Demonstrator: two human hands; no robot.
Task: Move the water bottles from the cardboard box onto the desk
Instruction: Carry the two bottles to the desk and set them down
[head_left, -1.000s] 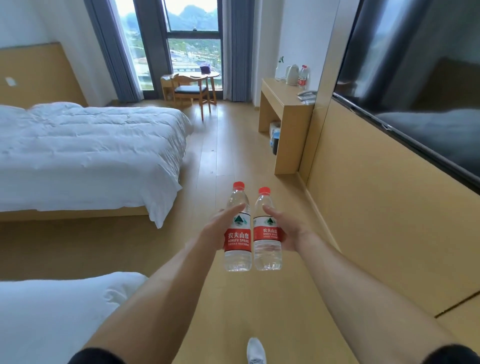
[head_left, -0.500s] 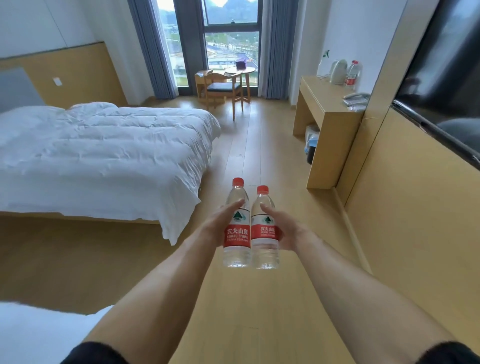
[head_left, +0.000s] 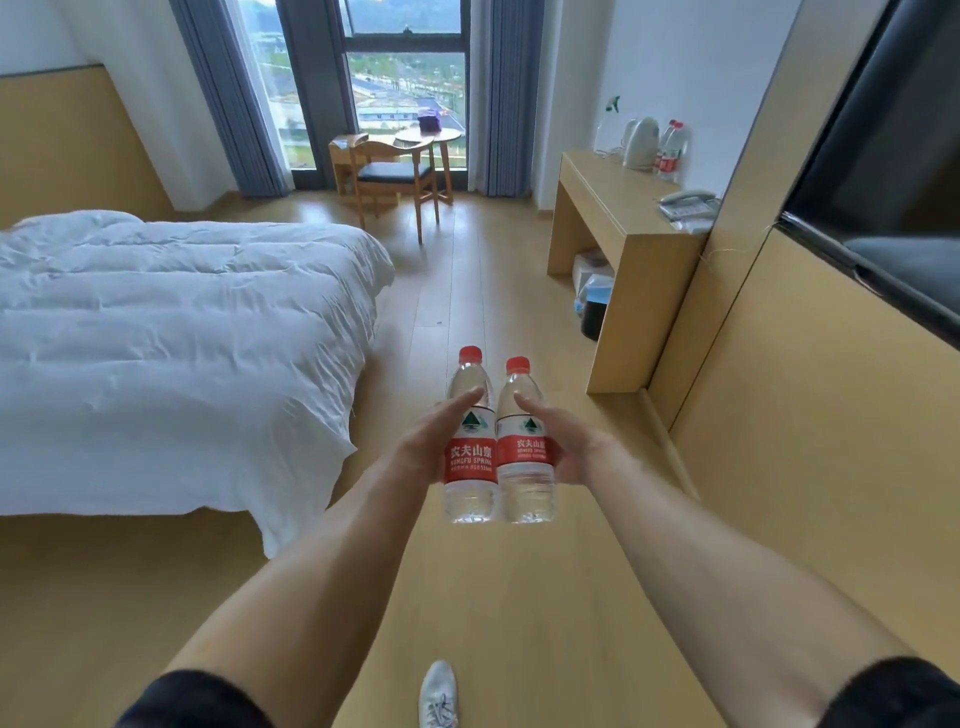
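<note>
I carry two clear water bottles with red caps and red labels, upright and side by side in front of me. My left hand (head_left: 423, 447) grips the left bottle (head_left: 470, 478) around its label. My right hand (head_left: 569, 449) grips the right bottle (head_left: 524, 480) the same way. The wooden desk (head_left: 605, 200) stands ahead on the right against the wall, with two more red-labelled bottles (head_left: 672, 150) at its far end. The cardboard box is not in view.
A white kettle (head_left: 641, 143) and a phone (head_left: 685, 202) sit on the desk; a bin (head_left: 595, 312) stands under it. A white bed (head_left: 171, 332) fills the left. A chair (head_left: 395, 179) and small round table stand by the window. A TV (head_left: 883, 171) hangs on the right wall.
I have walked forward along the aisle; the desk, bed and chair are nearer. The bottles stay upright in both hands. A white shoe now shows at the bottom.
</note>
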